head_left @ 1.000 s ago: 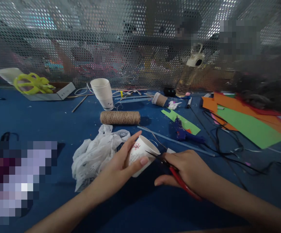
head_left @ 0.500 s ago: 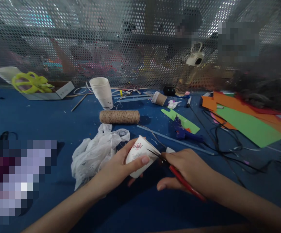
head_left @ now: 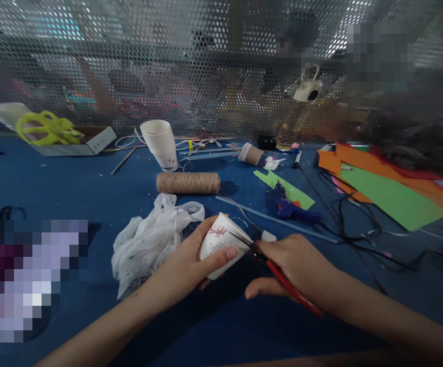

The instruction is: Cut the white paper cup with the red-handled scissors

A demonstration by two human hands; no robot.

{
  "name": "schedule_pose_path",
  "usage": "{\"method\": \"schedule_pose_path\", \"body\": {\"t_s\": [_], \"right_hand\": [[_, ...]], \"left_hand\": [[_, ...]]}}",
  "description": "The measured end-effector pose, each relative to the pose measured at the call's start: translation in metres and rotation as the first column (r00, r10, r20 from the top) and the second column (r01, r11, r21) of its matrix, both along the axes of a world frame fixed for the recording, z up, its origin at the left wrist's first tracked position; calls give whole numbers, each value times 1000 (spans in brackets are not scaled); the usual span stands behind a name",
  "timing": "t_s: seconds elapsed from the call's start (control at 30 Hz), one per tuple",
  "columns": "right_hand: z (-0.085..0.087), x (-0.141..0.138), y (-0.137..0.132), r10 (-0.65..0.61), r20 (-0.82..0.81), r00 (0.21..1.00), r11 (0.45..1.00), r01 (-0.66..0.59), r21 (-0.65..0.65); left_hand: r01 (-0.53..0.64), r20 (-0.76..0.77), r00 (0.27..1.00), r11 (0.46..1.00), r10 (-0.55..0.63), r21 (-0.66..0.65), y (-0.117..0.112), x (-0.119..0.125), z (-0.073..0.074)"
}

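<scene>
My left hand (head_left: 198, 252) grips a white paper cup (head_left: 221, 238) with a pink flower print, tilted so that its rim faces right. My right hand (head_left: 290, 260) holds red-handled scissors (head_left: 284, 280), their dark blades lying at the cup's rim and across its side. Whether the blades cut into the wall I cannot tell. Just left of the cup lies a crumpled piece of white lace fabric (head_left: 145, 244). A roll of brown twine (head_left: 188, 183) sits beyond my hands, and a small white scrap (head_left: 268, 236) is close by my right hand.
Further back stand stacked paper cups (head_left: 159, 142), a tray (head_left: 79, 145) with yellow-handled scissors (head_left: 49, 128), and a water bottle (head_left: 297, 112). At right are a blue glue gun (head_left: 290, 206), black cables (head_left: 343, 219) and coloured paper (head_left: 389, 196). A perforated metal screen (head_left: 190, 66) borders the table.
The scissors' tip has shifted slightly left across the cup's side. Both hands keep nearly the same places, still gripping the cup and the scissors.
</scene>
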State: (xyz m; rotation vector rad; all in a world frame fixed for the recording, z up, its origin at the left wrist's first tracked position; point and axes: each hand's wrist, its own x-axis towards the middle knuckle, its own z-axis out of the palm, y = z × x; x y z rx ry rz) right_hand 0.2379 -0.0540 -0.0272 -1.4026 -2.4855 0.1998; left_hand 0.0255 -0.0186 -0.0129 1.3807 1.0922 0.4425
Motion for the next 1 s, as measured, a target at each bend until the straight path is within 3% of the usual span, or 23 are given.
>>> {"method": "schedule_pose_path", "body": {"t_s": [0.43,0.73,1.0], "right_hand": [[-2,-1,0,-6,-27,1000,1000,6,2],[-1,-3,0,-15,-3,1000,999,15,-31],[-1,-4,-2,-44,-20,999,998,43,-41]], "left_hand": [[58,-118,993,963,-28,263,4,-3,1],[81,-166,986,937,-24,341,1,-4,-4],[97,-177,983,940,-40,326,0,-2,-7]]}}
